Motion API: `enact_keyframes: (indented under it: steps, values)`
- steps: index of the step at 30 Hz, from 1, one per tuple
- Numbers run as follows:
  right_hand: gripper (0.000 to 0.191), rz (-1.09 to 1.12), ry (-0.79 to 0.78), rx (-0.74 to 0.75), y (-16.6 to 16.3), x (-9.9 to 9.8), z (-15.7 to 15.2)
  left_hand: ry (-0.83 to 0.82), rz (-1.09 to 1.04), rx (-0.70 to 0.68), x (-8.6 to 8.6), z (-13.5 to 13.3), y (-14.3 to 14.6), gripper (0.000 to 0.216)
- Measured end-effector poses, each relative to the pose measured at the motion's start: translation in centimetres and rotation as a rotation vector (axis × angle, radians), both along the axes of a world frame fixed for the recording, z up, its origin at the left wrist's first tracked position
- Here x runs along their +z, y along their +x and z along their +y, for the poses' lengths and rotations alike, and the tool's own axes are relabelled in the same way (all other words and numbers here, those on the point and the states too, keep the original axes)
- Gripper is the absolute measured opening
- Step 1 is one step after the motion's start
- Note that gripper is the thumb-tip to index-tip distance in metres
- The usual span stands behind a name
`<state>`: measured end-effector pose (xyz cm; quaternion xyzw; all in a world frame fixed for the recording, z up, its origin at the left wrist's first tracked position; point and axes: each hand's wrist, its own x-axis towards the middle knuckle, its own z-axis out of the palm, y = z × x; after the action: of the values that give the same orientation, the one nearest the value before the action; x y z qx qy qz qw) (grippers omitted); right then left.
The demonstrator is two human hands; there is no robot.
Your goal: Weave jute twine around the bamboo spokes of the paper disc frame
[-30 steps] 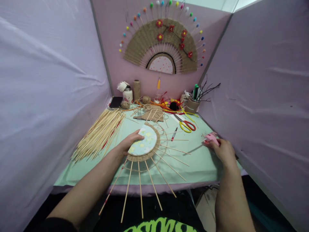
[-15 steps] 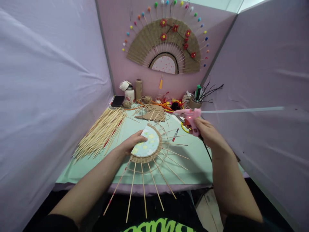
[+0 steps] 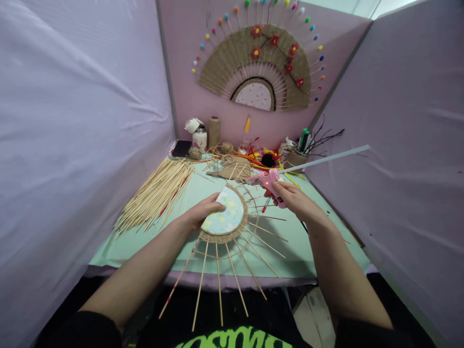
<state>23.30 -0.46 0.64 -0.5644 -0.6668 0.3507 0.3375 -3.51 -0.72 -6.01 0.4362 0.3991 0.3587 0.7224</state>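
Note:
My left hand [image 3: 207,211] grips a half-round woven fan [image 3: 227,212] by its straight side, thumb on the pale blue flowered face, fingers hidden behind. Twine is woven round its curved edge, and thin wooden sticks [image 3: 221,285] spread out from it toward me and to the right. In my right hand [image 3: 290,195] is a pink glue gun [image 3: 267,180], held by its handle with a small light glowing on it. A long whitish glue stick [image 3: 328,158] juts from its back. The nozzle points left, above the fan's upper right edge and apart from it.
A pile of wooden sticks [image 3: 155,195] lies at the left. Behind stand a white bottle [image 3: 199,139], a twine spool [image 3: 213,130], a phone [image 3: 181,148], cardboard [image 3: 232,169] and a pen holder [image 3: 297,158]. A large decorated fan [image 3: 253,58] hangs on the pink back wall.
My right hand has brought the glue gun left and slightly down, closer to the fan, with its glue stick now tilting upward. My left hand keeps its hold. The view has shifted a little.

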Motion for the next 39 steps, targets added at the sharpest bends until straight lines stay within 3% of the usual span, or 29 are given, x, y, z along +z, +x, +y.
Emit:
enact_keyframes:
  steps: [39]
  values:
    - [0.056,0.015,-0.053,0.003,-0.16,-0.46,0.52,-0.011,0.015,0.005,0.28,-0.19,0.07,0.054]
